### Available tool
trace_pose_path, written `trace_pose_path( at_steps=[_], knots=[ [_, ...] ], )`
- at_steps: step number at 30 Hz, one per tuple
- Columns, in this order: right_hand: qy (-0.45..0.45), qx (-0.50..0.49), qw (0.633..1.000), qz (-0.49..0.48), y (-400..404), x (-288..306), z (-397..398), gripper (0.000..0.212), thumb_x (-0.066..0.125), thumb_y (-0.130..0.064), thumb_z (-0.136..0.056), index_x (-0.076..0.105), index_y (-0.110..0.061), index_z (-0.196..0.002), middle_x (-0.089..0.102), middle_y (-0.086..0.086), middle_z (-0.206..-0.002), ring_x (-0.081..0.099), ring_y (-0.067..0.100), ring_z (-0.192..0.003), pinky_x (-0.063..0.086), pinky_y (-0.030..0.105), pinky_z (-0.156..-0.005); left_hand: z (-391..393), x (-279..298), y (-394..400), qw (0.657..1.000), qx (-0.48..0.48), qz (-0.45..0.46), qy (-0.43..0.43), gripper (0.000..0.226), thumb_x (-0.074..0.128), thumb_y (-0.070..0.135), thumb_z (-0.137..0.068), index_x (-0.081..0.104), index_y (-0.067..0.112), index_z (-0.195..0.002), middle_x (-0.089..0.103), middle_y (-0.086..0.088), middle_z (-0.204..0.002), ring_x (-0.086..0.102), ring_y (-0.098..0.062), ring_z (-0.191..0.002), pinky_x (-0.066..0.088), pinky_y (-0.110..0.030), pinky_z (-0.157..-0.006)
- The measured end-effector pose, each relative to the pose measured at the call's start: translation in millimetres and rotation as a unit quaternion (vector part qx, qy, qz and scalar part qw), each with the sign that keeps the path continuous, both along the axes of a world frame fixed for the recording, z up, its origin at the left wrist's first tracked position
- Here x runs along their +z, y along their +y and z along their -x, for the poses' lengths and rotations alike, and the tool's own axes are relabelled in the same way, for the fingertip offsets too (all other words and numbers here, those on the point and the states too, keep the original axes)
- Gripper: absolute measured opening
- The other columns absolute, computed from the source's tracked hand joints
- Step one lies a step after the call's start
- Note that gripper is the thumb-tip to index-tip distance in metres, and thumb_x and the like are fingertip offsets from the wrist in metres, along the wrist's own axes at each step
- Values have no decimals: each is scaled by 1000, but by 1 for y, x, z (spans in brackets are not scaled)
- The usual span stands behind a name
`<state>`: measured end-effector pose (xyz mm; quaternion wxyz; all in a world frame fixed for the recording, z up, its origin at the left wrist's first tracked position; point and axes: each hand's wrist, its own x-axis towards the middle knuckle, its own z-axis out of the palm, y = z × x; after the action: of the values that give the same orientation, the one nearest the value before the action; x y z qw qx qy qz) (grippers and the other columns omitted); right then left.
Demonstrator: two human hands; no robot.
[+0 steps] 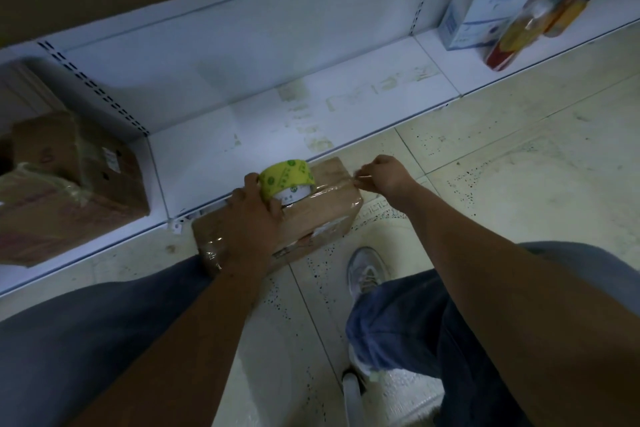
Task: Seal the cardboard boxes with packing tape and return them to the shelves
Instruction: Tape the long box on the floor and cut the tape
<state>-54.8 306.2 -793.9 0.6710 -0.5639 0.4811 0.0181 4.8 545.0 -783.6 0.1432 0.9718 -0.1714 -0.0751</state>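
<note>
A small cardboard box [329, 215] lies on the floor against the front edge of the white bottom shelf [242, 135]. My left hand [252, 218] rests on top of the box and grips a roll of yellow-green packing tape [287, 180]. A clear strip of tape runs from the roll across the box top to its right edge. There my right hand [381, 177] pinches the end of the strip. Clear tape also shines on the box's near left corner.
Two larger taped cardboard boxes [69, 184] sit on the shelf at the left. A white carton [481, 14] and bottles [519, 28] stand on the shelf at the far right. My knees and a white shoe [367, 270] are on the tiled floor below the box.
</note>
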Motion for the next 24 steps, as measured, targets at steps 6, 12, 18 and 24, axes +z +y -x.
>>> trace_pose_path(
  at_steps=[6,12,18,24],
  knots=[
    [47,43,996,63,-2,-6,2,11,58,6,-90,55,-1,-82,67,24,-91,72,30,-80,59,44,-88,4,-4,-8,999,3,-29,23,45,43,35,-100,31,15,-139,56,-19,-118,59,-37,-102,49,-45,-78],
    [105,98,981,129,-2,-14,4,16,57,-1,-92,63,10,-103,70,25,-102,69,27,-87,57,46,-92,4,-7,-10,1000,2,-15,21,45,49,36,-97,34,13,-133,58,-20,-114,60,-39,-99,52,-49,-81],
    [167,177,953,178,17,-12,1,20,51,-15,-99,57,3,-94,63,18,-100,63,30,-91,55,35,-86,7,-11,-10,999,2,-16,29,47,52,37,-95,33,16,-133,57,-18,-114,58,-38,-102,52,-50,-79],
    [239,190,898,316,33,-7,4,51,51,-21,-102,37,3,-145,27,20,-154,51,34,-122,46,38,-93,9,-13,-11,999,17,-44,6,50,49,41,-93,41,11,-132,55,-19,-115,57,-38,-100,51,-48,-79]
  ],
)
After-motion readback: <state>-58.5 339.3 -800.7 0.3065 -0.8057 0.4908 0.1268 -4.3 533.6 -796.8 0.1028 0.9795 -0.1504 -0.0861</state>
